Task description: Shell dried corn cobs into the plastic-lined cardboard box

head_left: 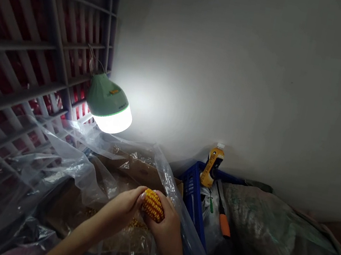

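Note:
Both my hands hold a cob of yellow-orange corn [154, 206] above a cardboard box [139, 172] lined with clear plastic sheeting [92, 175]. My left hand [131, 202] grips the cob's upper left end, its thumb pressed near the kernels. Around the lower right side wraps my right hand [169, 221], fingers closed. Rows of kernels face up between the two hands. Loose corn kernels [138, 224] lie in the box below, partly hidden by my hands and wrists.
A lit green lamp [110, 97] hangs from a slatted plastic crate [42, 48] at left. To the right, a blue basket [194, 189] holds a yellow bottle [211, 167] and an orange-handled tool [224, 225]. Beyond lies a large sack [277, 230], with a pale wall [249, 71] behind.

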{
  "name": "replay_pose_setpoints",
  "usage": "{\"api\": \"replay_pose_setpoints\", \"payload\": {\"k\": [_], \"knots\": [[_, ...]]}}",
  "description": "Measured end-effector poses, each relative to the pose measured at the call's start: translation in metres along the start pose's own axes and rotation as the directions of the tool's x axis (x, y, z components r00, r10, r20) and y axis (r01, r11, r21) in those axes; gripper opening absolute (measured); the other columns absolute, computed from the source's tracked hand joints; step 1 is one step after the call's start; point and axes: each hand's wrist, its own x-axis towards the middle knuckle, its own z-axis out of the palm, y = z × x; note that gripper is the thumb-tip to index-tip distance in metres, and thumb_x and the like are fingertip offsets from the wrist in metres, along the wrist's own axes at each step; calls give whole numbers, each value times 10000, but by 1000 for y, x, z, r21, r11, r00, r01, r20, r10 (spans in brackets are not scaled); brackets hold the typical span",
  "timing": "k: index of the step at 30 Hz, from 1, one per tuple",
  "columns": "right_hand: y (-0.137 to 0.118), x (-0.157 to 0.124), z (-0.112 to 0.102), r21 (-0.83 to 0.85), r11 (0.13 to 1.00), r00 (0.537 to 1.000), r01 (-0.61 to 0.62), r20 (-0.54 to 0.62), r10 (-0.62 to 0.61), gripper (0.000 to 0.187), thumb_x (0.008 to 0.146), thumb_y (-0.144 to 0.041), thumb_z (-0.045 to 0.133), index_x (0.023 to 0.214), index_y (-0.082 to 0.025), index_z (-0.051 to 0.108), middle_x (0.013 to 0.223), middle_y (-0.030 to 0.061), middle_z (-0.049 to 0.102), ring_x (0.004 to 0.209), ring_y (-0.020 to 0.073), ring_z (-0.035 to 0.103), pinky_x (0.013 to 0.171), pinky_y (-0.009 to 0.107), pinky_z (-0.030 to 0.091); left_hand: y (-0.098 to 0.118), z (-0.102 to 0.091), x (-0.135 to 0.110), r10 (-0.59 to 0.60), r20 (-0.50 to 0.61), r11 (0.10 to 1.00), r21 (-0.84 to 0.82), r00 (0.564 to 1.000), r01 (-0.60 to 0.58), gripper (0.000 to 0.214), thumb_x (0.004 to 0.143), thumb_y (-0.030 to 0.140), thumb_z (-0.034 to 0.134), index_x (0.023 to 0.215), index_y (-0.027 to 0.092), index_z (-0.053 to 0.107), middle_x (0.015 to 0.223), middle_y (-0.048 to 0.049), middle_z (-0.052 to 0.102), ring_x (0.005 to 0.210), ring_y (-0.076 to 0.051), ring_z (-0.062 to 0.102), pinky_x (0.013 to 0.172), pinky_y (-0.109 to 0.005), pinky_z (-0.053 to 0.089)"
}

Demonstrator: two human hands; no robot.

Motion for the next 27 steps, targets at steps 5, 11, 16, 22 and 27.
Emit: {"api": "replay_pose_setpoints", "payload": {"k": [5,11,16,22,27], "knots": [[0,1,3,28,999,999,33,-33,-32,446,672,-319,670,1089,-198,568,993,55,622,911,210,599,767,287,496,4,-1,-3,55,3,998,35,998,-56,334,899,366,258,1035,203,516,972,-41,644,875,-155,589,768,-246,442],[0,1,4,25,996,996,82,-47,-81,432,665,-314,679,1069,-192,586,957,57,637,877,208,615,753,286,506,3,-7,-6,71,29,989,130,997,-75,339,904,331,233,1061,194,500,991,-54,641,895,-166,593,786,-272,452],[-4,-1,0,41,993,990,114,-82,-111,443,678,-327,669,1090,-199,570,985,54,631,901,206,605,767,292,500,-5,-8,-7,134,63,978,153,989,-142,369,888,332,301,1204,184,420,1179,-92,570,1054,-184,542,889,-292,433],[-6,1,-3,67,990,990,124,-71,-119,442,676,-311,672,1091,-210,556,976,44,620,894,193,593,766,288,492,-9,-9,-7,227,21,961,155,974,-228,411,874,297,347,1271,197,385,1237,-97,538,1105,-197,518,926,-314,423],[-5,1,-6,72,993,995,94,-37,-92,449,668,-285,681,1092,-215,552,980,35,613,899,188,586,778,284,481,-7,-8,-4,200,15,971,128,980,-200,395,879,304,322,1237,183,438,1189,-89,578,1072,-190,542,908,-298,435]]}}
